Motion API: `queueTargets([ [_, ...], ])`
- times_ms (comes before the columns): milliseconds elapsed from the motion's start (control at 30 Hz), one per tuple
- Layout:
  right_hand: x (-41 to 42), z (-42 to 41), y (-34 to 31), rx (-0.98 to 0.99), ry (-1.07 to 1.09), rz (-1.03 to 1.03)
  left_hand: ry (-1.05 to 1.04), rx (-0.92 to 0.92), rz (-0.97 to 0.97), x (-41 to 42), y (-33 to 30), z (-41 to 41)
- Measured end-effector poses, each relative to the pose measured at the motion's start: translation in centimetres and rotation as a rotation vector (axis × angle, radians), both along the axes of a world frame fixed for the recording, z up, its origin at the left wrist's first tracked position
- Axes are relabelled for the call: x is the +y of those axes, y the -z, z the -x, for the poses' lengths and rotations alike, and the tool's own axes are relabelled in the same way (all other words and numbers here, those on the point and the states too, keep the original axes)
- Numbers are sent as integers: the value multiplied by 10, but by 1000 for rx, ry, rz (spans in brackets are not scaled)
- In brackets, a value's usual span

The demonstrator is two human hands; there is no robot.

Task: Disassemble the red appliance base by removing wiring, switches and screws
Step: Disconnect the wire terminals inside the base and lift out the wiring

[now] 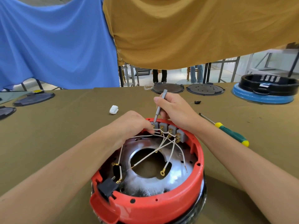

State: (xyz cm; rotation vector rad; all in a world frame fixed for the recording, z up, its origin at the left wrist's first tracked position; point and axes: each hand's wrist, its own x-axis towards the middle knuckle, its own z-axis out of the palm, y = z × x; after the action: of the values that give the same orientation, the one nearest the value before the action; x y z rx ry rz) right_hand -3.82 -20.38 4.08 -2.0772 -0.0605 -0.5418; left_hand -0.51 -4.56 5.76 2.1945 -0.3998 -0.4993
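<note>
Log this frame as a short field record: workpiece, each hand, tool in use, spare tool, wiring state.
workpiece: red appliance base, open side up on the olive cloth
left hand: pinching white wires beside the grey switches
right hand: holding a grey driver bit, tip at the leftmost switch
spare tool: green-and-yellow screwdriver lying to the right
wiring state: several ring terminals hang loose

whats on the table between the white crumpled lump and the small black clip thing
In the head view, the right hand holding the slim grey metal driver bit lies between the white crumpled lump and small black clip.
</note>
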Motion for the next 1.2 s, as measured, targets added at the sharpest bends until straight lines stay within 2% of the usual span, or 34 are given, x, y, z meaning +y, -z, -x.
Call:
queueTargets([
  [267,3,6,1,-107,16,74,-5,-8,6,0,1,-1],
  [600,1,0,-2,18,-13,-38,-18,-11,8,0,3,-2],
  [833,5,8,1,-110,41,98,-3,-38,3,0,5,-3],
  [1000,7,11,-2,-105,48,108,12,-67,-25,0,8,-7],
  [1100,8,14,-4,-62,58,51,44,-98,-24,1,6,-8],
  [1200,13,17,-3,-19,93,-27,187,-138,-31,5,-1,-14],
])
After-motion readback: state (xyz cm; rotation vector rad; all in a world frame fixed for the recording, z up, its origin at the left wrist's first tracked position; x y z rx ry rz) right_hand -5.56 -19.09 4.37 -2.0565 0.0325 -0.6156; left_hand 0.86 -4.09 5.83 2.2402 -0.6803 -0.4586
